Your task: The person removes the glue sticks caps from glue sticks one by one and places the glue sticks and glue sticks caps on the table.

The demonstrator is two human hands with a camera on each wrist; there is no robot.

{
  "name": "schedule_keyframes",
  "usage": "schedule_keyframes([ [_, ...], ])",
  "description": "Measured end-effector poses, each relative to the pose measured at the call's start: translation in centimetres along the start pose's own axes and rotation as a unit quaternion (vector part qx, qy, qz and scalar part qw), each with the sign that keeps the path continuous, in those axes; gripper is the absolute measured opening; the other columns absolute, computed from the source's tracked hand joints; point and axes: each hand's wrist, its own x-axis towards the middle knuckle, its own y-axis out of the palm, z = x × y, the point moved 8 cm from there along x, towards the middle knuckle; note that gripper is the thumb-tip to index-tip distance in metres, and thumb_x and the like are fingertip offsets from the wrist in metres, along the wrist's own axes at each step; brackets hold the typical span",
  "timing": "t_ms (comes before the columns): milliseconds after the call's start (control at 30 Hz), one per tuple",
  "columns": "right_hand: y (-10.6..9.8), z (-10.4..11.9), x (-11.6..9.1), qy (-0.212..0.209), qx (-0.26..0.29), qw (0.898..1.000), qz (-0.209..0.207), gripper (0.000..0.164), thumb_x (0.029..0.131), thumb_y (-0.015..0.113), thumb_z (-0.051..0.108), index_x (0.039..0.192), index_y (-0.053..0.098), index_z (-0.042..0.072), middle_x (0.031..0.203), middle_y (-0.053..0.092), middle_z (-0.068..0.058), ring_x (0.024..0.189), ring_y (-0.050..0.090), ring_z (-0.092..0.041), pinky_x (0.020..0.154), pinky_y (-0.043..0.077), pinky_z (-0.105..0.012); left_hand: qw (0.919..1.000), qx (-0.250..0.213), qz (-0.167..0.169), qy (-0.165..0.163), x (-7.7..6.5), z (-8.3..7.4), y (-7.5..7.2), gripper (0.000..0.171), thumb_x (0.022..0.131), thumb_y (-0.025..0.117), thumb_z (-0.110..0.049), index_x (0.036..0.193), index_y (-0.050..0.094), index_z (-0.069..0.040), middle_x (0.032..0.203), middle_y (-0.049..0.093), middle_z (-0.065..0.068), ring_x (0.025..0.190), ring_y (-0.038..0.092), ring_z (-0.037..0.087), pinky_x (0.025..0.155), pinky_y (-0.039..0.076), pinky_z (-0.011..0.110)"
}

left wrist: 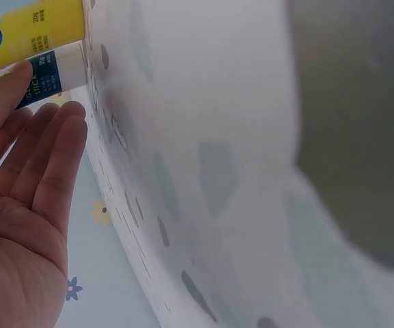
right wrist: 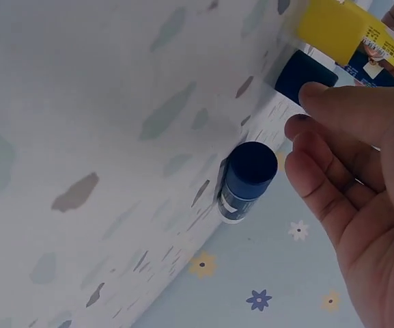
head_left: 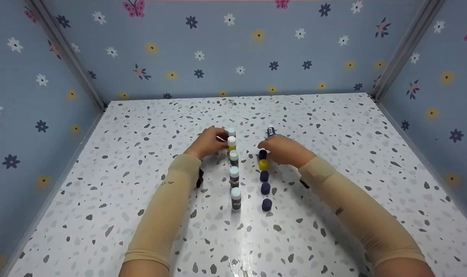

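At the far end of a row of upright, uncapped glue sticks, my left hand [head_left: 210, 142] holds the last one, a white glue stick with a navy label [left wrist: 44, 73]. The thumb lies across the label, and the other fingers extend beside it. A yellow glue stick [left wrist: 43, 31] stands right by it. To the right, my right hand [head_left: 285, 149] pinches a navy cap [right wrist: 306, 76] at the far end of a row of caps, thumb tip on its side and fingertips close below. Beyond this hand, a capped glue stick [right wrist: 250, 171] lies on the speckled table.
Nearer me in the left row stand more glue sticks, the closest a dark-labelled one [head_left: 236, 199]. Opposite them sit a yellow cap [head_left: 263, 165] and several navy caps, the closest a navy cap [head_left: 266, 204]. Flower-patterned panels [head_left: 233, 46] enclose the table's back and sides.
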Motion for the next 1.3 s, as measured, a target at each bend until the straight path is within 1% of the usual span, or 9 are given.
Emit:
schedule_keyframes([
  [100,-0.8,0.0,-0.3,-0.001,-0.003,1.0,-0.01,0.041,0.098,0.063,-0.012,0.135,0.073,0.001,0.13,0.076,-0.019,0.121,0.073,-0.037,0.106,0.059,-0.048,1.0,0.007,-0.001,-0.003,-0.2,0.1,-0.4,0.039,0.101,0.077,-0.012,0.139,0.071,-0.005,0.138,0.071,0.016,0.128,0.068,0.032,0.102,0.059,0.046],
  [167,-1.4,0.0,-0.5,-0.007,-0.009,1.0,-0.024,0.039,0.099,0.061,-0.011,0.135,0.073,0.0,0.129,0.076,-0.021,0.12,0.074,-0.038,0.105,0.059,-0.05,0.9999,0.015,-0.002,-0.003,-0.4,0.1,-0.7,0.041,0.101,0.077,-0.012,0.141,0.069,-0.005,0.14,0.07,0.017,0.129,0.068,0.033,0.105,0.058,0.046],
  [333,-3.0,-0.4,-1.1,-0.017,-0.019,0.998,-0.053,0.033,0.1,0.066,-0.008,0.131,0.074,-0.001,0.124,0.077,-0.021,0.116,0.074,-0.038,0.104,0.06,-0.051,0.9992,0.037,-0.013,-0.004,-0.9,0.0,-1.7,0.045,0.104,0.075,-0.017,0.145,0.066,-0.004,0.142,0.069,0.019,0.131,0.066,0.035,0.109,0.056,0.05],
  [500,-4.3,-1.2,-1.4,0.009,-0.022,0.998,-0.061,0.032,0.101,0.071,-0.001,0.133,0.073,0.0,0.128,0.076,-0.021,0.119,0.073,-0.038,0.105,0.059,-0.052,0.9977,0.059,-0.032,-0.008,-1.4,-0.2,-2.8,0.045,0.106,0.073,-0.024,0.147,0.064,-0.004,0.138,0.07,0.018,0.128,0.068,0.034,0.104,0.058,0.05],
  [633,-5.1,-1.8,-1.5,0.026,-0.021,0.997,-0.074,0.031,0.101,0.072,0.003,0.132,0.074,0.001,0.127,0.077,-0.02,0.116,0.074,-0.037,0.105,0.059,-0.052,0.997,0.061,-0.048,-0.003,-1.8,-0.4,-3.5,0.044,0.108,0.07,-0.024,0.145,0.064,-0.002,0.133,0.072,0.018,0.121,0.071,0.034,0.097,0.062,0.049],
  [800,-5.6,-2.5,-1.5,0.047,-0.034,0.993,-0.101,0.033,0.102,0.073,0.008,0.133,0.072,-0.001,0.125,0.078,-0.02,0.111,0.075,-0.039,0.102,0.059,-0.053,0.9948,0.081,-0.062,0.003,-2.5,-0.4,-3.9,0.041,0.109,0.067,-0.025,0.142,0.065,0.0,0.13,0.074,0.018,0.117,0.073,0.035,0.098,0.061,0.049],
  [967,-5.1,-3.6,-1.2,0.097,-0.018,0.989,-0.108,0.041,0.102,0.075,0.018,0.137,0.069,-0.003,0.13,0.076,-0.022,0.117,0.073,-0.042,0.103,0.058,-0.055,0.9907,0.11,-0.081,0.005,-3.1,-0.4,-4.3,0.041,0.111,0.063,-0.029,0.141,0.065,-0.001,0.13,0.074,0.017,0.112,0.075,0.033,0.1,0.061,0.049],
  [1133,-3.7,-5.0,-0.9,0.176,0.022,0.981,-0.077,0.051,0.104,0.075,0.03,0.143,0.065,-0.003,0.135,0.073,-0.023,0.123,0.07,-0.043,0.108,0.056,-0.056,0.9855,0.13,-0.109,0.01,-3.7,-0.6,-4.5,0.041,0.113,0.059,-0.03,0.141,0.066,-0.001,0.128,0.075,0.017,0.103,0.077,0.03,0.102,0.06,0.05],
  [1300,-2.8,-6.2,-0.4,0.229,0.036,0.971,-0.062,0.049,0.104,0.074,0.034,0.135,0.068,-0.004,0.121,0.075,-0.022,0.108,0.072,-0.038,0.101,0.058,-0.053,0.9797,0.143,-0.139,0.017,-4.4,-1.1,-4.8,0.04,0.114,0.055,-0.034,0.135,0.069,-0.004,0.126,0.076,0.016,0.107,0.075,0.031,0.102,0.059,0.051],
])
